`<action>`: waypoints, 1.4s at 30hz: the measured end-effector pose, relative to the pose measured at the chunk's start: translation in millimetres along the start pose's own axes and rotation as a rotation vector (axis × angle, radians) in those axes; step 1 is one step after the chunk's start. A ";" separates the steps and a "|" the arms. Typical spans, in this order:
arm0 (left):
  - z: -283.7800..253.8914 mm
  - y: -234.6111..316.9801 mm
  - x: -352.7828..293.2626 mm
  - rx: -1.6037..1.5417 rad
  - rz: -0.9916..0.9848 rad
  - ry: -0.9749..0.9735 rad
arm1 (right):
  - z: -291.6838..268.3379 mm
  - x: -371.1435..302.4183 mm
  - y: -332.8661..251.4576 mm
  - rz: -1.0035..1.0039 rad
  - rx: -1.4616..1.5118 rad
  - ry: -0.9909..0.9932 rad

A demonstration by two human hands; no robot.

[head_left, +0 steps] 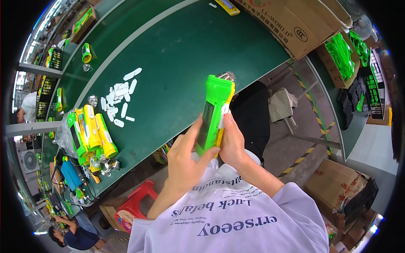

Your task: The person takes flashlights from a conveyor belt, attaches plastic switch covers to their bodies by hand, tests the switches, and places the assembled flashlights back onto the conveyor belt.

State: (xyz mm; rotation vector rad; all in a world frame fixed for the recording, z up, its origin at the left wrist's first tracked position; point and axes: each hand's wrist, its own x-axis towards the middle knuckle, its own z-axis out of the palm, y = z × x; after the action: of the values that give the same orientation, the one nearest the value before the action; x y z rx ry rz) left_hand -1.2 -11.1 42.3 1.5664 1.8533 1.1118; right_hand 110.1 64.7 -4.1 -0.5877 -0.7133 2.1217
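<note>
A green and yellow flashlight (209, 111) stands tilted in front of my body, its wide head up and a dark panel on its green side. My left hand (184, 152) grips its lower end from the left, fingers along the panel side. My right hand (233, 141) holds it from the right, the thumb beside a small white piece (225, 110) on the seam. At the flashlight's open head, a shiny reflector (228, 76) sticks out on the far side. Parts of the fingers are hidden behind the body.
Loose white plastic strips (119, 93) lie on the green table (177, 55). More flashlights (90, 130) and reflectors are piled at the left, near a blue tool (72, 173). A cardboard box (291, 23) stands far right; a red stool (137, 200) sits below the table.
</note>
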 end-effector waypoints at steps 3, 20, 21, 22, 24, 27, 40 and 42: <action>4.3 2.1 -0.6 0.008 -0.007 -0.003 | 1.0 -1.3 -1.4 0.019 -0.002 0.043; 23.4 -6.3 -11.2 -0.101 -0.068 0.078 | 6.3 -6.5 -2.5 -0.035 0.034 0.039; 23.2 -5.8 -10.9 -0.096 -0.049 0.084 | 5.8 -6.5 -2.6 -0.034 0.035 0.042; 22.3 -4.5 -9.7 -0.096 -0.051 0.081 | 5.0 -5.7 -3.0 -0.042 0.011 0.047; 19.4 -1.6 -6.3 -0.019 -0.047 0.054 | 4.3 -5.6 -2.5 -0.050 -0.013 0.055; 21.3 -2.3 -7.2 0.008 -0.011 0.072 | 2.6 -6.1 0.0 -0.055 -0.031 0.053; 32.8 -12.7 -4.7 0.116 0.105 0.176 | -6.2 -4.7 -4.2 0.029 0.006 0.095; 32.6 -13.1 -7.2 0.099 0.001 0.134 | -10.6 -2.7 -4.7 0.051 -0.070 0.033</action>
State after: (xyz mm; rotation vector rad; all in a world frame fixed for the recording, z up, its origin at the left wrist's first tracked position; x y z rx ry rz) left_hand 18.3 -9.1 12.2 1.5816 2.0234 1.1671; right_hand 120.7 68.0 -8.3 -0.6833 -0.7638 2.1365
